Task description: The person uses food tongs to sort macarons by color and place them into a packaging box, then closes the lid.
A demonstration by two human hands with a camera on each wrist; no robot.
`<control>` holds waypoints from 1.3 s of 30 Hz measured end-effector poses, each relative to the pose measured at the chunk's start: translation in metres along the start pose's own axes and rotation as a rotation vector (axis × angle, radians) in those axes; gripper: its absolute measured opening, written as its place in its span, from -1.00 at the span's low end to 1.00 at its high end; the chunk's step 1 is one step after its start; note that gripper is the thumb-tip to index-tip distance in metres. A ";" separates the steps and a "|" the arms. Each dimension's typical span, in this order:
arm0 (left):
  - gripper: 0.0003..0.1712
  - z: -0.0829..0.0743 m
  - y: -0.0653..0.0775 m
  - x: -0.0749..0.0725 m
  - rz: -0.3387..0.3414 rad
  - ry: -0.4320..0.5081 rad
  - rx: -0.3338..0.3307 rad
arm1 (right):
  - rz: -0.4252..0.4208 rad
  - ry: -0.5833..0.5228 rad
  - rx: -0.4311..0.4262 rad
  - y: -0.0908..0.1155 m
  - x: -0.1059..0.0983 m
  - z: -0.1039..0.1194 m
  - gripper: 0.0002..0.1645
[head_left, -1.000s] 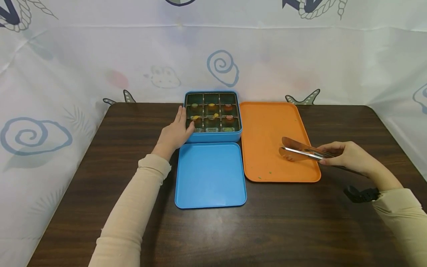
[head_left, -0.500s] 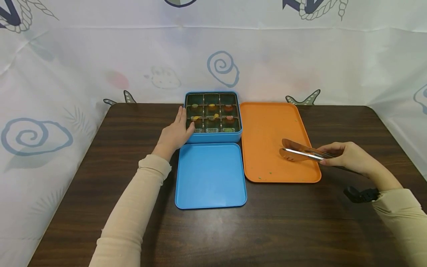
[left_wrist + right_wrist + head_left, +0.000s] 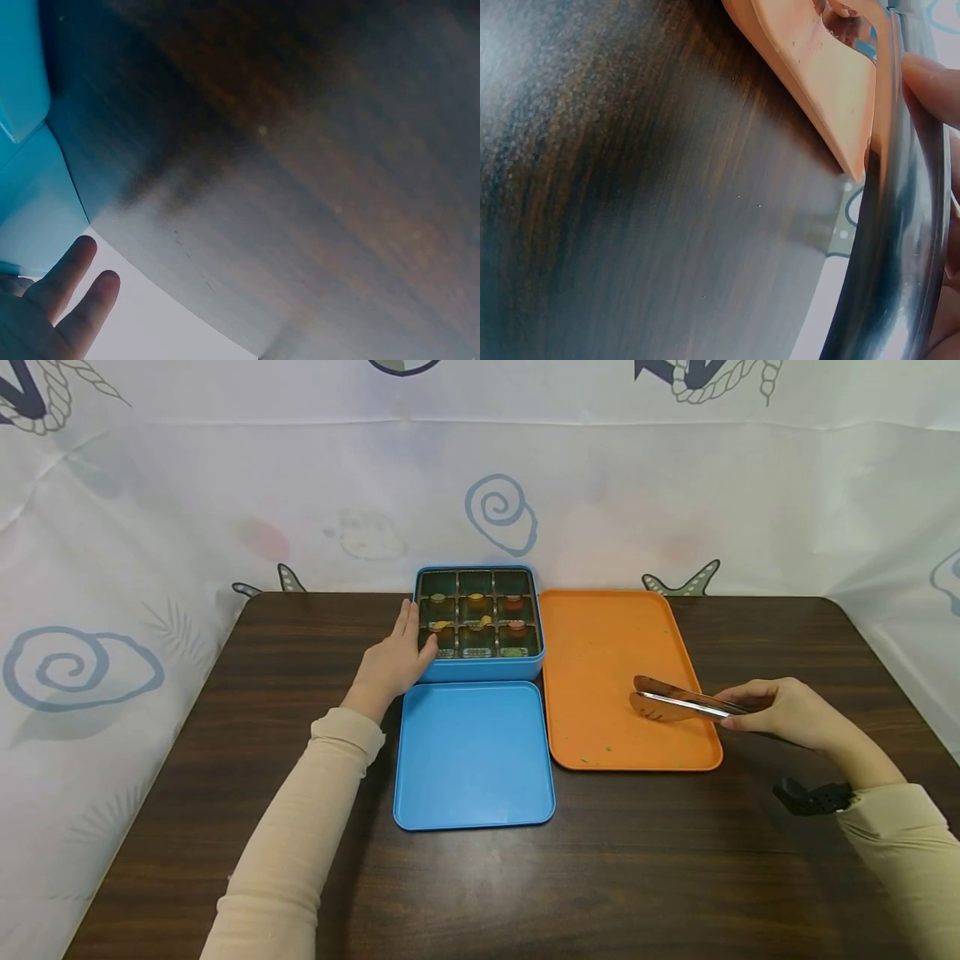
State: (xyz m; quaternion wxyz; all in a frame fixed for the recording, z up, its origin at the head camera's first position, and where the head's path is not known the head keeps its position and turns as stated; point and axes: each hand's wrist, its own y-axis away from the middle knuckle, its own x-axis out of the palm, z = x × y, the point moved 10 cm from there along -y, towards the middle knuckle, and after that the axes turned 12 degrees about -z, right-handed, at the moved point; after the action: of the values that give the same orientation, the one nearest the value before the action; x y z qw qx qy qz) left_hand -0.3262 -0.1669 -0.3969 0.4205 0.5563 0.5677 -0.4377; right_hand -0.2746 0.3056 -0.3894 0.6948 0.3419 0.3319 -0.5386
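Note:
My left hand (image 3: pixel 390 664) rests against the left side of a blue box (image 3: pixel 480 670), its fingers extended along the wall and the thumb at the front corner. Inside the box, a dark divider forms several compartments, with small yellow, red and green bits in some of them. Metal tongs (image 3: pixel 697 706) are held by my right hand (image 3: pixel 787 714), thumb on one arm. The tips hover over or touch the orange tray (image 3: pixel 600 643); which one, I cannot tell. Nothing is clearly visible between them. In the right wrist view the shiny tongs (image 3: pixel 900 225) run past the thumb.
A flat blue tray or lid (image 3: pixel 472 756) lies in front of the box, left of the orange tray. A few tiny green crumbs (image 3: pixel 608 749) dot the orange tray. Behind the dark wooden table (image 3: pixel 637 868) hangs a patterned white cloth (image 3: pixel 585 485).
The tips of the tongs have drawn slightly closer together. My left hand, the box and the trays stay where they were.

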 end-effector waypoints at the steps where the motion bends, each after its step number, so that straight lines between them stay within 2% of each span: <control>1: -0.16 0.000 0.000 0.000 0.000 -0.001 0.002 | 0.000 0.003 0.000 0.000 0.000 0.000 -0.43; 14: -0.14 -0.001 0.002 0.000 -0.014 0.008 0.007 | -0.013 -0.003 0.001 0.000 -0.001 0.000 -0.42; 19: -0.12 -0.002 0.002 0.000 -0.022 -0.022 0.023 | -0.037 -0.009 -0.001 -0.001 -0.004 0.001 -0.41; 28: -0.16 -0.002 0.003 0.002 0.033 -0.004 0.022 | -0.057 -0.032 0.044 -0.005 -0.009 0.004 -0.31; 33: 0.02 -0.001 0.003 0.003 0.052 0.012 0.030 | -0.061 -0.022 0.051 -0.007 -0.011 0.008 -0.31; 39: 0.24 0.000 0.003 0.005 0.109 0.007 0.034 | -0.056 -0.010 0.044 -0.007 -0.008 0.005 -0.30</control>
State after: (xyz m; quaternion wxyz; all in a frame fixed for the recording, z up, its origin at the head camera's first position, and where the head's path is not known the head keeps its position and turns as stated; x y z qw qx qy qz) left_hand -0.3229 -0.1660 -0.4019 0.4321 0.5950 0.5304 -0.4218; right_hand -0.2827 0.3039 -0.3808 0.6736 0.3450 0.3259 -0.5666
